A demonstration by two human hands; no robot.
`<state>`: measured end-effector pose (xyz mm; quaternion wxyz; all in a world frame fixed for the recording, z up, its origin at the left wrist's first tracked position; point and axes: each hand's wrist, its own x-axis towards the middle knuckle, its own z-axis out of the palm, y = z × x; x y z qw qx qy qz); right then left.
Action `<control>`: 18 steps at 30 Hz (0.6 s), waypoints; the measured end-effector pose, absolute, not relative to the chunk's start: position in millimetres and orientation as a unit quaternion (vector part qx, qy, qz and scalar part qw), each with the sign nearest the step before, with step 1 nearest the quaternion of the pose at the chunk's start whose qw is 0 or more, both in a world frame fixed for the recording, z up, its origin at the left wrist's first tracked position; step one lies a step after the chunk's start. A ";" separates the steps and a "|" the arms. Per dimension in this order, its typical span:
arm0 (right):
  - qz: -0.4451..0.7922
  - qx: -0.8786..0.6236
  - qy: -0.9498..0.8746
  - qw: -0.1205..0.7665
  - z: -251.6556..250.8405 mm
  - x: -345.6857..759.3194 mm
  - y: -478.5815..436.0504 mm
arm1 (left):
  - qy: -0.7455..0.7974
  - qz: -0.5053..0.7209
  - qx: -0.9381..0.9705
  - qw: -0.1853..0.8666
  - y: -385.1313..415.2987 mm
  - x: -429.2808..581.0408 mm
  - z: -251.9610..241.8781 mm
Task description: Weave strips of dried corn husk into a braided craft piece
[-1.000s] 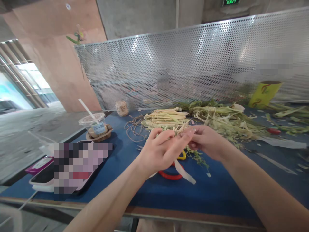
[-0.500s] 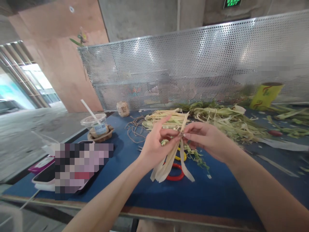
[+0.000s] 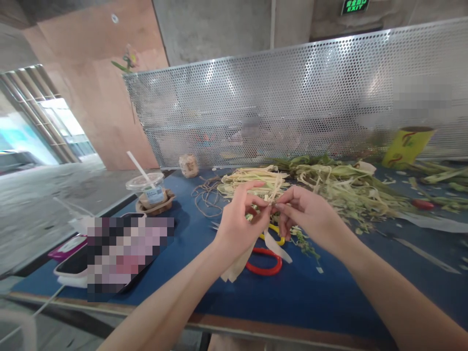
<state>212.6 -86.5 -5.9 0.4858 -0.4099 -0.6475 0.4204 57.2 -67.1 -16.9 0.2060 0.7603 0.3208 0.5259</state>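
Observation:
Pale dried corn husk strips (image 3: 237, 262) hang from between my hands over the blue table. My left hand (image 3: 239, 222) is closed, pinching the gathered part of the strips between thumb and fingers. Fingertips of my right hand (image 3: 305, 212) meet it there, also pinched on the husk strips at the gathering point. Below my hands lie scissors with one red handle loop (image 3: 265, 271) and one yellow loop (image 3: 281, 238); their blade tips show left of my left wrist. A green sprig (image 3: 306, 245) rests beside my right hand.
Behind my hands are husk piles (image 3: 336, 183), tangled twine (image 3: 206, 197) and a perforated metal screen (image 3: 237, 87). A knife (image 3: 426, 253) lies right, near a yellow container (image 3: 407, 146). On the left stand a lidded cup (image 3: 153, 195) and a pixelated flat object (image 3: 127, 258).
The hanging strips have swung left and lie more behind my left hand, with one strip bent to the right. Both hands keep their pinch together. The view has shifted slightly.

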 end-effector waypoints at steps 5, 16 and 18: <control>0.362 -0.405 -0.693 0.475 -8.4 217.8 -81.6 | 0.305 0.530 0.733 0.298 -68.1 58.9 -11.9; 0.407 -0.421 -0.644 0.492 -8.9 210.0 -82.5 | 0.318 0.516 0.739 0.293 -64.8 56.4 -13.3; 0.421 -0.418 -0.643 0.484 -8.0 209.9 -81.8 | 0.319 0.504 0.750 0.286 -65.2 55.8 -13.9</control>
